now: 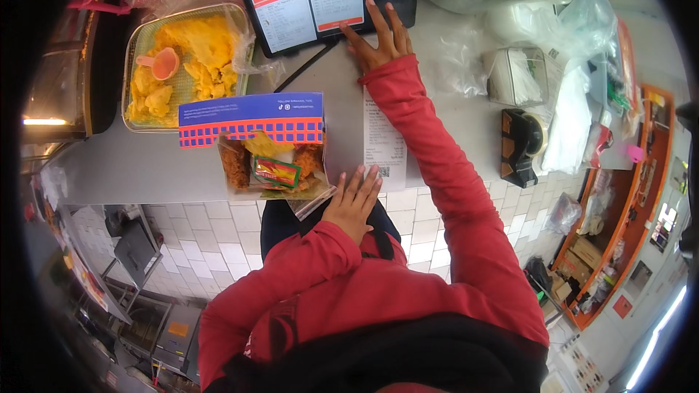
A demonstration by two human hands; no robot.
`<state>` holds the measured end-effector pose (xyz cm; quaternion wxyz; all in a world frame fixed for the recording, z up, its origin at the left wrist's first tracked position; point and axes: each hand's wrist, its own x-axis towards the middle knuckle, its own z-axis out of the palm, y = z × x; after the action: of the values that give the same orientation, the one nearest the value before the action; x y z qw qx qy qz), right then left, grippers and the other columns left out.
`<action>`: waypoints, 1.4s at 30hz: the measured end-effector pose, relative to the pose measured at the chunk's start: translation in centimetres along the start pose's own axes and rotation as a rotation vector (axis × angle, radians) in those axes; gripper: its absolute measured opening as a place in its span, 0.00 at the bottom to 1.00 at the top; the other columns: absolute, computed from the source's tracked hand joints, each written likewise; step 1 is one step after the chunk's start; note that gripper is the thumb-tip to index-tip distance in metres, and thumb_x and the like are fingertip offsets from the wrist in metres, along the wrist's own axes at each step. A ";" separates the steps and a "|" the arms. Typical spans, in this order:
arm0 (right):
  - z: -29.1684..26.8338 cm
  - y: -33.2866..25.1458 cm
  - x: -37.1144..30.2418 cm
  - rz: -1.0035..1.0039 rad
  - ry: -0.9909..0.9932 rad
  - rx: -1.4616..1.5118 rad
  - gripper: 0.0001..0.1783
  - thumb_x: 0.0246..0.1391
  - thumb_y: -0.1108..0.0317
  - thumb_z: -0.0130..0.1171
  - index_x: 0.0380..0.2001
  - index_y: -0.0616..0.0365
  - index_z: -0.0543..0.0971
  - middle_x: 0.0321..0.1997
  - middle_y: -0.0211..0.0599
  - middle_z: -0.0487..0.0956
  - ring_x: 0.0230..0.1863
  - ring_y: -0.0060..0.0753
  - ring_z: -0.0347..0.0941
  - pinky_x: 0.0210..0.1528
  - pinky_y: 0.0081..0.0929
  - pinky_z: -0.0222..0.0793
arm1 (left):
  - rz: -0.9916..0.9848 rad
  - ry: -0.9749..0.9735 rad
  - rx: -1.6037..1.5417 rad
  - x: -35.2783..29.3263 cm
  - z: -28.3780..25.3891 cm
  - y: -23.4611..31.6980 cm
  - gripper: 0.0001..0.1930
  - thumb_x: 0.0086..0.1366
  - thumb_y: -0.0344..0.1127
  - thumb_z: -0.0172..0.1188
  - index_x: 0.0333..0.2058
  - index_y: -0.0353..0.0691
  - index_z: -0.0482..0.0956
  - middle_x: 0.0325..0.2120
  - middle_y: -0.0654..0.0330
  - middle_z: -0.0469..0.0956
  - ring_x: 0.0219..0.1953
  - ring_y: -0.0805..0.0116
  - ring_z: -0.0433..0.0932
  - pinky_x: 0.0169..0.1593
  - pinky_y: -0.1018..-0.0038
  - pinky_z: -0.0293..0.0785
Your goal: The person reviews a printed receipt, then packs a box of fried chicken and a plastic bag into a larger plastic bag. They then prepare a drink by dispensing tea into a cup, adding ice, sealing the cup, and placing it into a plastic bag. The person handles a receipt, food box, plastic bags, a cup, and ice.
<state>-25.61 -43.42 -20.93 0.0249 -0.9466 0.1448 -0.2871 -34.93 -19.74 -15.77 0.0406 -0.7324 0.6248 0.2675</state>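
Observation:
My right hand (381,38) reaches far forward with its fingers spread, a fingertip at the lower part of the lit screen of a tablet (280,18). At the counter's near edge my left hand (353,205) lies flat, fingers stretched out and holding nothing, by the lower end of a long paper receipt (384,131). Just left of that hand stands an open takeaway box (251,118) with a blue and red lid. Inside it are brown fried pieces (235,165), something yellow, and a green-and-red sauce sachet (277,172).
Left of the tablet sits a wire-mesh tray (129,105) of yellow food with a pink scoop (164,64). On the right are a black tape dispenser (518,149), a clear container (515,76) and plastic bags (571,116). Orange shelving (619,211) stands beyond the counter's right end.

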 end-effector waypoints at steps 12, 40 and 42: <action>-12.0 0.0 -10.8 0.034 -0.163 0.174 0.10 0.43 0.73 0.61 0.33 0.51 0.80 0.51 0.36 0.72 0.54 0.41 0.64 0.52 0.31 0.65 | 0.023 -0.036 0.093 0.1 -0.2 0.1 0.48 0.50 0.58 0.59 0.64 0.40 0.49 0.67 0.57 0.38 0.68 0.51 0.37 0.67 0.56 0.36; -10.6 1.4 -13.5 -0.021 -0.167 0.109 0.17 0.35 0.74 0.64 0.34 0.46 0.80 0.55 0.31 0.71 0.58 0.42 0.62 0.51 0.31 0.67 | -0.026 -0.118 0.280 0.7 -0.7 1.8 0.51 0.47 0.63 0.59 0.63 0.40 0.52 0.67 0.59 0.37 0.67 0.47 0.41 0.66 0.60 0.42; -10.4 0.8 -13.0 -0.025 -0.135 0.133 0.17 0.36 0.74 0.63 0.34 0.46 0.79 0.55 0.31 0.71 0.58 0.42 0.62 0.51 0.32 0.67 | -0.023 -0.125 0.273 0.7 -0.7 1.9 0.51 0.47 0.63 0.60 0.63 0.39 0.52 0.67 0.59 0.38 0.67 0.47 0.41 0.66 0.60 0.42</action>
<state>-41.91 -40.09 -19.34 0.0939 -0.9617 0.1116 -0.2319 -36.38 -21.05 -14.96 0.1818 -0.7093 0.6430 0.2245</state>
